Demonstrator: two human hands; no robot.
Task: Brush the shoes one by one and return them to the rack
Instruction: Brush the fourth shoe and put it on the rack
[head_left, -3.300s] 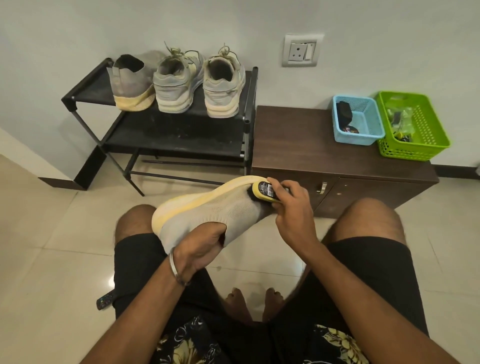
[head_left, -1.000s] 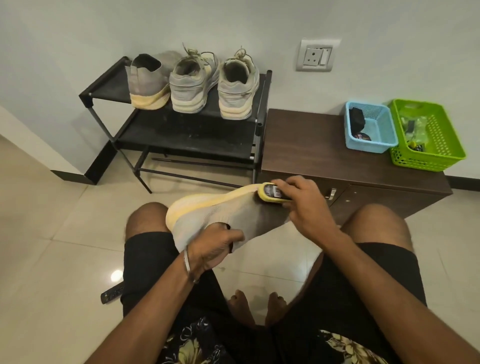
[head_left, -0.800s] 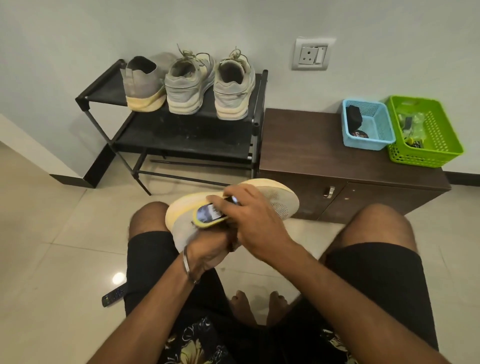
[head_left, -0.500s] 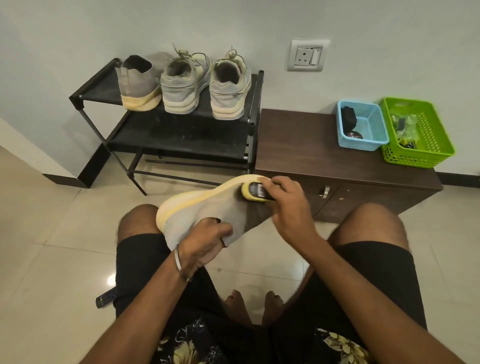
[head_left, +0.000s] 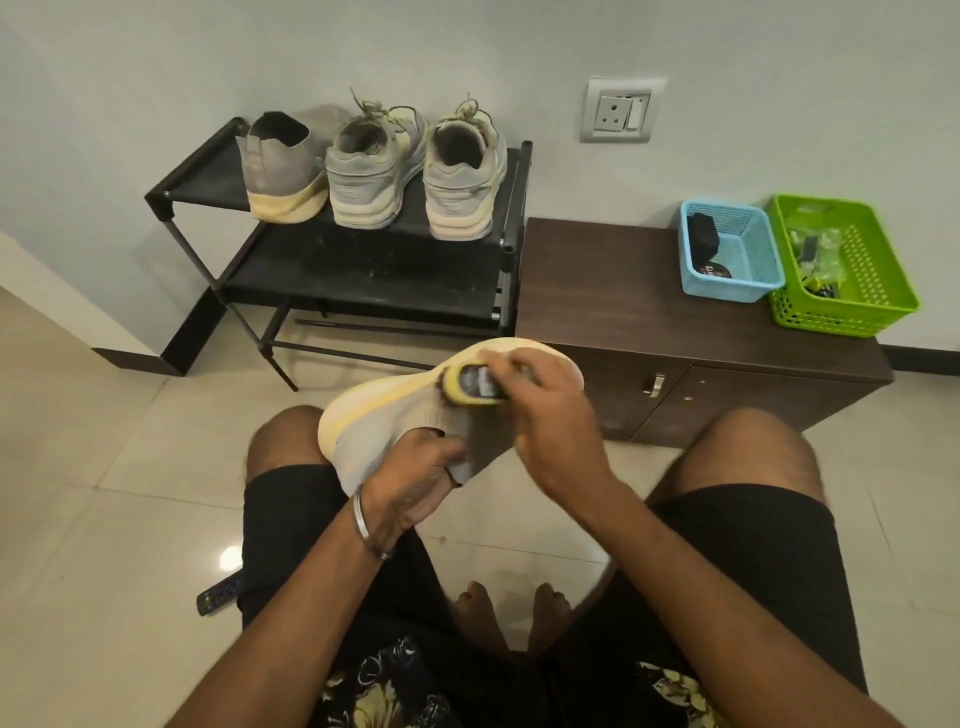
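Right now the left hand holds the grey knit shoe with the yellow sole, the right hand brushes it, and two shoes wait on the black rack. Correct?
Not quite: the head view shows three shoes on the black rack, not two. The left hand does hold the grey knit shoe, and the right hand works the yellow brush on it.

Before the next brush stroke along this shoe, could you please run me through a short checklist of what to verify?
1. Left hand holds the grey shoe by its opening: ok.
2. Right hand has a grip on the yellow brush: ok.
3. Brush lies against the shoe's knit upper: ok, though the bristles themselves are hidden.
4. Free spot on the rack for the return: ok, the top shelf is bare left of the matching grey shoe.
5. Shoe surface clean enough to stop: cannot tell, the picture is blurred there.
6. The two laced sneakers stand upright on the rack: ok.
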